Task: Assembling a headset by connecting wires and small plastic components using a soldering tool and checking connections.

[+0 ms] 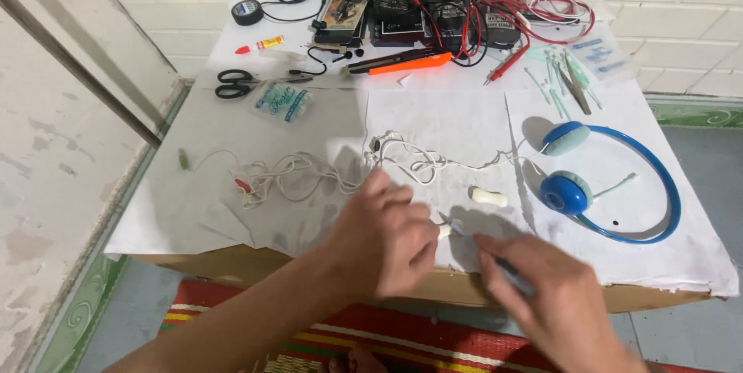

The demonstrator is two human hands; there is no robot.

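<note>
On the left of the paper-covered table [232, 121], a tangle of white earphone cable [294, 176] trails toward the middle. The left hand [383, 241] is closed around a small white earphone part [445, 230], pinning it at the table's near edge. The right hand [561, 303] grips a thin metal tool [464, 232], its tip touching that part. Good work here likely means holding the part firmly and pressing lightly with the tip. Blue headphones [611, 187] lie to the right.

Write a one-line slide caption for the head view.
Left hand pinches a small white earbud piece while right hand brings a thin tool to it, beside blue headphones.
</note>
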